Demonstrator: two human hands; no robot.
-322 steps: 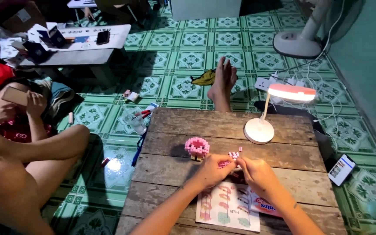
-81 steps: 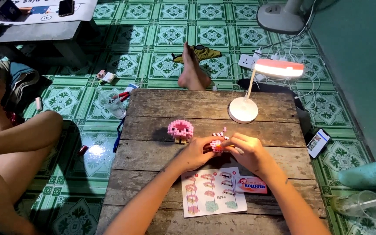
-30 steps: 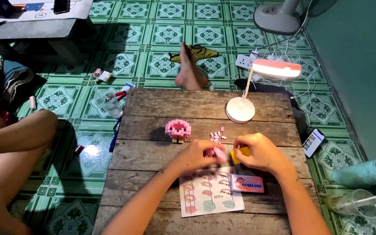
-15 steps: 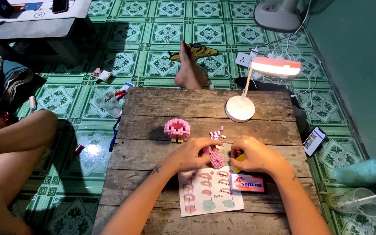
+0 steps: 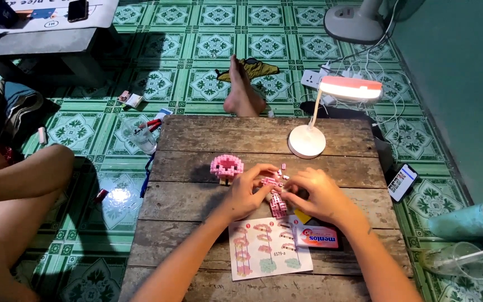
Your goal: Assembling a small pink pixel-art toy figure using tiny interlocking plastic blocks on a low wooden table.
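— Hands at work? The left hand and right hand pinch a small pink brick figure, fingertips pressed on it.

— Where? Above the weathered wooden table, just over the printed instruction sheet.

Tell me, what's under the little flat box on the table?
The small flat box lies on the right edge of the instruction sheet, which rests on the wooden table. A bit of yellow pokes out behind it. What the box covers cannot be seen.
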